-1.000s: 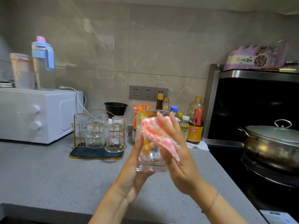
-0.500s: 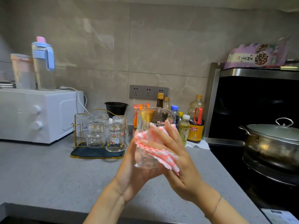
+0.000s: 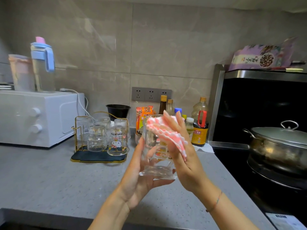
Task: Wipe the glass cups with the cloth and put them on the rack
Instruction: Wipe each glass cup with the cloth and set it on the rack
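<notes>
A clear glass cup (image 3: 155,165) is held upright in mid-air above the counter. My left hand (image 3: 137,181) grips it from the left and beneath, fingers curled under its thick base. My right hand (image 3: 181,150) presses a pink-and-white cloth (image 3: 166,133) against the cup's right side and rim with straight fingers. To the left, the gold wire rack (image 3: 75,130) on a dark tray holds several upturned glass cups (image 3: 97,137), one with a cartoon print (image 3: 118,141).
A white microwave (image 3: 38,117) with a blue-lidded jug (image 3: 43,65) stands at the left. Bottles and sauces (image 3: 198,128) and a black bowl (image 3: 118,111) line the wall. At the right, a lidded steel pot (image 3: 279,145) sits on the black cooktop. Grey counter (image 3: 49,183) lies in front.
The right hand has slid the cloth back up the cup's side to the rim, after dipping lower half a second ago. The cup sits slightly lower in the left hand.
</notes>
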Demonstrator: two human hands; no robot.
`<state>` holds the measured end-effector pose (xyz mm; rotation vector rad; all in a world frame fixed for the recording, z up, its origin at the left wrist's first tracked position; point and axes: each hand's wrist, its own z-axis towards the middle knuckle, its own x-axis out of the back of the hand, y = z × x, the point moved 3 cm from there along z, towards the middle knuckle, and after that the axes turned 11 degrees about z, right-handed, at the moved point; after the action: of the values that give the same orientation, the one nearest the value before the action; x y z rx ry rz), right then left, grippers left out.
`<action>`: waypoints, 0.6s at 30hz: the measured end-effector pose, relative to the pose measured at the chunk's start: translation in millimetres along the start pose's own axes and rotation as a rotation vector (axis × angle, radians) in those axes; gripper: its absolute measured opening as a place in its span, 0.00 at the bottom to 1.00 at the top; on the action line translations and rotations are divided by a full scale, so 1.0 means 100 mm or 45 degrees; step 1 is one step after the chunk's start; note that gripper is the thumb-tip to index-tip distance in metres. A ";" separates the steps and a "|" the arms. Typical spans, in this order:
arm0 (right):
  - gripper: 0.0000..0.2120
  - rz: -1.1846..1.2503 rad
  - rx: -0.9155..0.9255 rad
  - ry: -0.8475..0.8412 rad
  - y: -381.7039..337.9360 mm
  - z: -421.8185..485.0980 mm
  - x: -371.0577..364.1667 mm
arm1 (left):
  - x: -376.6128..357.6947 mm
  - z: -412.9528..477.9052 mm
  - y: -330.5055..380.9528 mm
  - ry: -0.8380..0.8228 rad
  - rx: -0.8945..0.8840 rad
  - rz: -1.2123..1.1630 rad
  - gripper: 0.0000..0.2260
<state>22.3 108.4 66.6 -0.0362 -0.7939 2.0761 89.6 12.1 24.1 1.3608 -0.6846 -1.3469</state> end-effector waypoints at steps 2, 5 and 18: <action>0.31 0.051 -0.020 -0.052 0.00 -0.09 -0.08 | 0.01 -0.01 0.00 0.016 -0.026 -0.028 0.32; 0.28 0.091 -0.009 -0.112 -0.03 -0.21 -0.12 | 0.02 -0.02 0.00 -0.011 -0.051 -0.080 0.32; 0.21 -0.514 0.488 -0.285 -0.07 -0.21 -0.07 | 0.09 -0.01 0.10 -0.092 -0.066 0.058 0.33</action>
<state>37.7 116.7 52.0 0.5327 -0.4707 1.8257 94.6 0.9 29.8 1.2535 -0.7197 -1.3736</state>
